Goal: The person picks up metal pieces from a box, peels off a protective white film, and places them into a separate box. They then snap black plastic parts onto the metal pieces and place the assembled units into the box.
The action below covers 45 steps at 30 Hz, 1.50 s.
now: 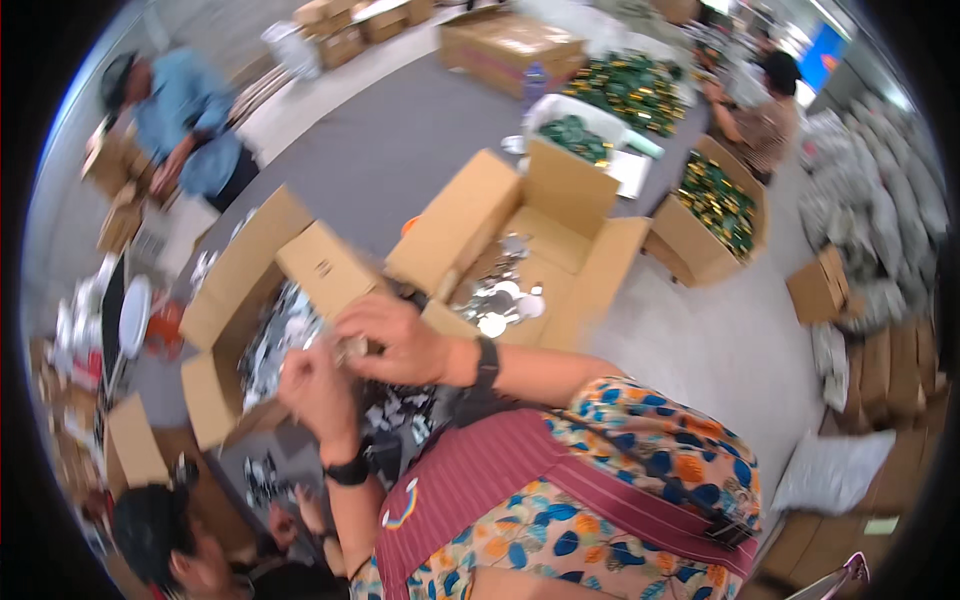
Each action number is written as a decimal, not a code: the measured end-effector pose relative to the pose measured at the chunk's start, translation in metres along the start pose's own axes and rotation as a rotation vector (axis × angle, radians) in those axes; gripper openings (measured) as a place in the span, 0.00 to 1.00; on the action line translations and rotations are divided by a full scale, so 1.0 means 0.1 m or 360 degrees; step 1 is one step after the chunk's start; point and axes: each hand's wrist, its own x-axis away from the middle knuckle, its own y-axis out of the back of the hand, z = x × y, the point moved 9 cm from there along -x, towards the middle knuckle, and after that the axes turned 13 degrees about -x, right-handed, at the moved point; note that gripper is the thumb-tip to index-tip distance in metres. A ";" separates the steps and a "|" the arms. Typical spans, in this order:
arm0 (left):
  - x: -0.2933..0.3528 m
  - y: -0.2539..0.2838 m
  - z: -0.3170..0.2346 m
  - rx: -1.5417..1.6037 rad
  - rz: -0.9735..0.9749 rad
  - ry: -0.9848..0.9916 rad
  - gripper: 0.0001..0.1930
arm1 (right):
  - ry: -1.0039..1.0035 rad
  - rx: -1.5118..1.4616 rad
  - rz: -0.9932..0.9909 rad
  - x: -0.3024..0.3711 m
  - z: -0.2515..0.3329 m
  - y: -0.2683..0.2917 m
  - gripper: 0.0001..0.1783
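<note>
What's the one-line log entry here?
left hand, right hand: close together | between: small piece, blurred, grip unclear | nearby: open cardboard box, silvery discs inside

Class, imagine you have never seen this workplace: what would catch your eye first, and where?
Probably the person's left hand and right hand, close together left of centre, their grip too blurred to read. Up and right of them, an open cardboard box shows shiny pieces inside. Farther off, a green-and-gold heap glitters on the grey table.

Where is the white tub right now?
In the head view, the white tub is right of top centre on the grey table, just behind the open box of shiny discs.
</note>
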 end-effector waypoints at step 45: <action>0.10 -0.39 0.16 0.1421 0.0498 0.0334 0.06 | -0.1462 -0.2023 -0.0225 0.46 -0.77 -0.50 0.14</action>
